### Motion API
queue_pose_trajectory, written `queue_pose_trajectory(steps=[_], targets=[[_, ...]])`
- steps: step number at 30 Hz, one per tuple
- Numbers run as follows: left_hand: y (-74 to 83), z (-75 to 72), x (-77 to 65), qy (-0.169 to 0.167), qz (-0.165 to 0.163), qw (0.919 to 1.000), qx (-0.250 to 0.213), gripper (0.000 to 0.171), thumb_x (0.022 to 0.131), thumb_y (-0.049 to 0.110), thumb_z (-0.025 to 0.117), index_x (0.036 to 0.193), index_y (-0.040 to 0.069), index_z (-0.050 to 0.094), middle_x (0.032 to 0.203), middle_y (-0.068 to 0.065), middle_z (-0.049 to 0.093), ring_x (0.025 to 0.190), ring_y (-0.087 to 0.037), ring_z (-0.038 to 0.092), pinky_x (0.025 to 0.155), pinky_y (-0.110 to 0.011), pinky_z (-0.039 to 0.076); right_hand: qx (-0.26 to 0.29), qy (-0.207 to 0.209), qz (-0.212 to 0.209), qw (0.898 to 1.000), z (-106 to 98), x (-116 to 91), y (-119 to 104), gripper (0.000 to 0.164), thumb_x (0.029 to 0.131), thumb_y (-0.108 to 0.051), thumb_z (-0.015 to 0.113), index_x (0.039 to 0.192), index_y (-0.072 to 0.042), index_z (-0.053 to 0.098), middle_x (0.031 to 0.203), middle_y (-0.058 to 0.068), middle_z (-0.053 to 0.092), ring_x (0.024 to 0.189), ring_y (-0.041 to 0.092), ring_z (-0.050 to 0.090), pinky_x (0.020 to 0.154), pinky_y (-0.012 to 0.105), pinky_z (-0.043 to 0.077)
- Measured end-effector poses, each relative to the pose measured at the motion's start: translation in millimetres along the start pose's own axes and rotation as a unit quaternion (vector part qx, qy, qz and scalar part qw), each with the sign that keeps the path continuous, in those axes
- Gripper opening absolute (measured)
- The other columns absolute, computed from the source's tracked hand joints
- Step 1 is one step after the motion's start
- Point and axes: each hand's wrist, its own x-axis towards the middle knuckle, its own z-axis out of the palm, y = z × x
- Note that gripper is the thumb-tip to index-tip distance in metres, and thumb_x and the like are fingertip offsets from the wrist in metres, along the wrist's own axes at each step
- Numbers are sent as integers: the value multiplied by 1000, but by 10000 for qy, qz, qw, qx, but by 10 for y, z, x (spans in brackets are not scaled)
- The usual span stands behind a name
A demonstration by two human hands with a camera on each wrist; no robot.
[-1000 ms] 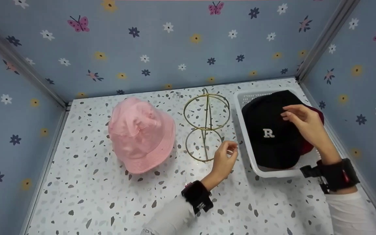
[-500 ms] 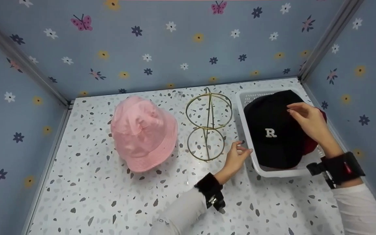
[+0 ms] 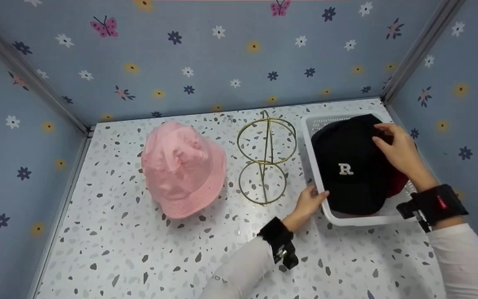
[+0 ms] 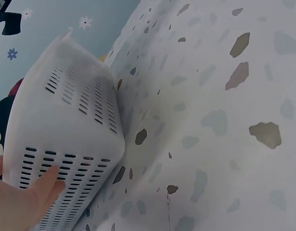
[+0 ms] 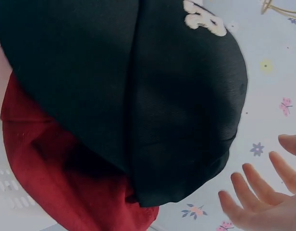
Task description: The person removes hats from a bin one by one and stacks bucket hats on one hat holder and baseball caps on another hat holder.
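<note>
— Left hand [image 3: 310, 203] has gone from beside the gold wire stand [image 3: 267, 162] to the basket [image 3: 363, 221] since a second ago; right hand [image 3: 398, 151] shifted a bit right. Head view, what's where?

— Pink bucket hat [image 3: 181, 166] on the table [image 3: 139, 257], left. Stand mid-table, bare. Basket right, black cap [image 3: 355, 180] on top of red cap [image 3: 396, 182] in it. Whatever is under the pink hat is hidden.

— Left wrist view, grip?

— Narrow: fingers against the slotted outer wall, thumb at the rim. Left hand pinches the basket's left side.

— Right wrist view?

— Fingers spread, thumb apart, holding nothing. Gap to the black cap shows there; red cap peeks out under it.

— Progress?

— Judgement: part-way. Pink hat is outside the basket, both caps remain inside, neither gripped. Stand carries nothing so far. Basket looks steadied; cap handling appears not started.
</note>
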Motion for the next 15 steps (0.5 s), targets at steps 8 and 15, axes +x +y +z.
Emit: queue_pose_trajectory(steps=[8, 15], targets=[[-14, -4, -4, 9, -274, 9993, -243, 35, 89, 19, 59, 114, -6, 56, 107, -15, 62, 92, -18, 61, 76, -24, 52, -380, -641, 448, 9962, -50, 85, 91, 60, 92, -22, 53, 135, 11, 28, 133, 40, 23, 123, 55, 20, 101, 65, 15], [-21, 13, -16, 135, -359, 9991, -181, 42, 89, 23, 59, 118, -7, 54, 107, -14, 62, 94, -18, 60, 79, -25, 51, -538, -1079, 650, 9906, -33, 130, 202, 77, 90, -33, 55, 139, 12, 17, 136, 42, 18, 124, 55, 19, 101, 63, 17]])
